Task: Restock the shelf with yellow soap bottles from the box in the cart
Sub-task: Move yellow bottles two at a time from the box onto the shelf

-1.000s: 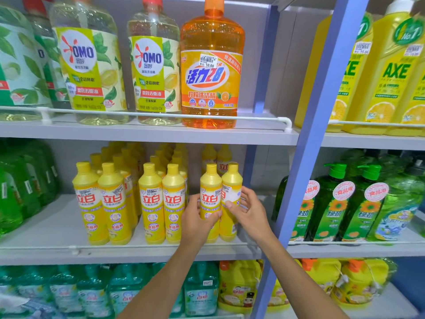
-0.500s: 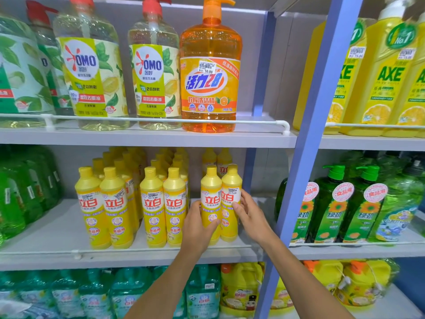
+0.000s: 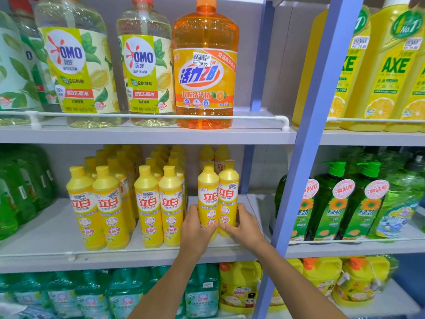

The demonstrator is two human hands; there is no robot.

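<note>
Two yellow soap bottles stand side by side at the right end of the middle shelf (image 3: 46, 229). My left hand (image 3: 195, 229) wraps the lower body of the left bottle (image 3: 208, 194). My right hand (image 3: 243, 226) wraps the lower body of the right bottle (image 3: 228, 192). Both bottles are upright and touch each other. To their left stand rows of matching yellow bottles (image 3: 147, 203), several deep. Two more yellow bottles (image 3: 213, 155) stand behind the held pair. The cart and box are out of view.
A blue upright post (image 3: 305, 157) rises just right of my right arm. Large clear and orange detergent bottles (image 3: 204, 65) fill the shelf above. Green pump bottles (image 3: 333, 203) stand in the right bay, green jugs (image 3: 18, 192) at far left. A white rail (image 3: 142, 115) edges the upper shelf.
Both hands have slid lower on the two front bottles, fingers now meeting across their fronts. The view has moved closer to the shelf.
</note>
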